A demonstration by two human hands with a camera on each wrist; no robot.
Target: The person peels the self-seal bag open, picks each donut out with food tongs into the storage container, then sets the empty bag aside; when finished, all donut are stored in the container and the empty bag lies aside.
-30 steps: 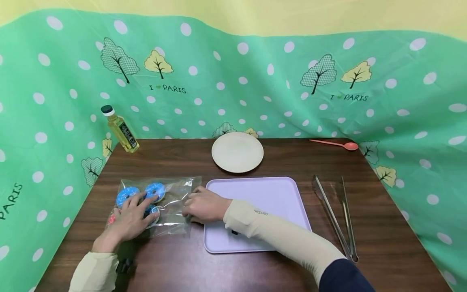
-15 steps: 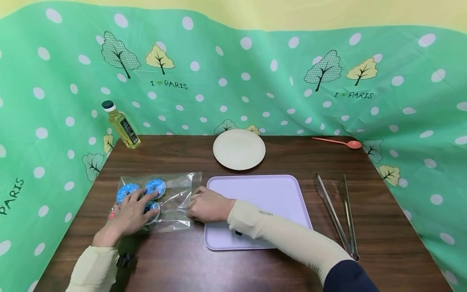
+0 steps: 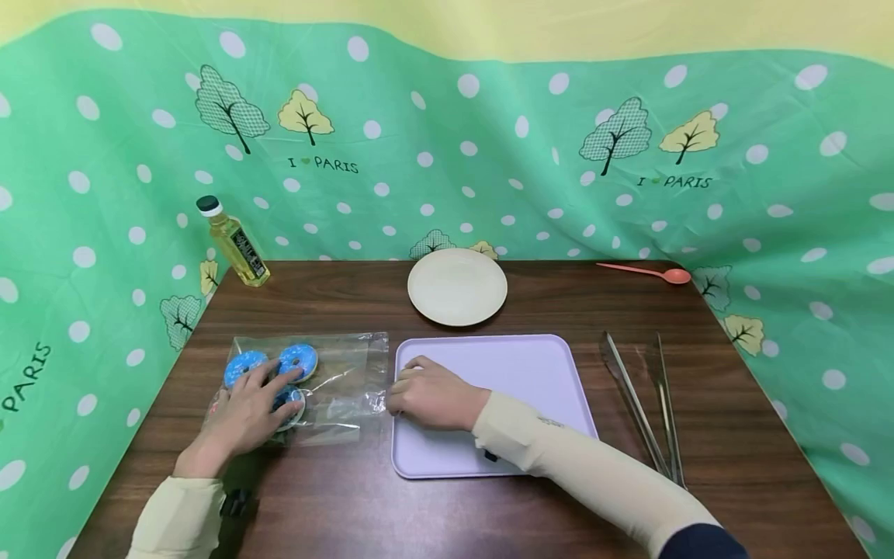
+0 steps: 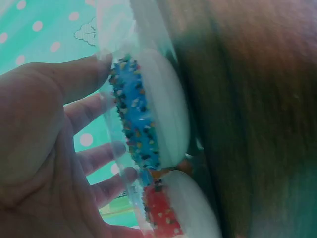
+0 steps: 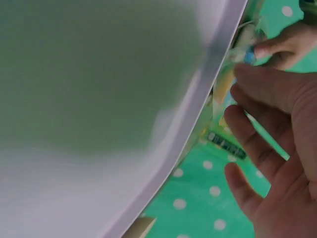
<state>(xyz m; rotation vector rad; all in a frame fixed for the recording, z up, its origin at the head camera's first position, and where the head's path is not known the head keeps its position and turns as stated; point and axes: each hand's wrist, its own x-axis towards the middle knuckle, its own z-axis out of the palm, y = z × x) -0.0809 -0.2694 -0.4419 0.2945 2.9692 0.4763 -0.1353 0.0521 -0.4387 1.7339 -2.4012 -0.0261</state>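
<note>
A clear plastic bag [image 3: 338, 365] lies flat on the left half of the table. Inside are several toy-like doughnuts, among them a blue doughnut [image 3: 298, 362] with a white base and a red doughnut [image 4: 163, 208] with coloured sprinkles. My left hand [image 3: 240, 411] rests on the bag with fingers spread, pressing over the doughnuts and partly hiding them. Over the left edge of the lilac tray [image 3: 503, 365], my right hand [image 3: 436, 396] has its thumb and forefinger close together at the bag's crinkled right edge, seemingly pinching it. The other fingers are loosely bent.
Behind the tray lies a round cream plate [image 3: 457, 287]. Metal tongs [image 3: 635, 404] lie spread to its right, with a coral spoon [image 3: 649, 272] at the back right. A bottle of yellow liquid [image 3: 239, 247] stands at the back left. Patterned green cloth [image 3: 419, 116] surrounds the table.
My right hand has moved right, from over the bag's right end to the tray's left part, uncovering the bag's edge. My left hand stays on the doughnuts.
</note>
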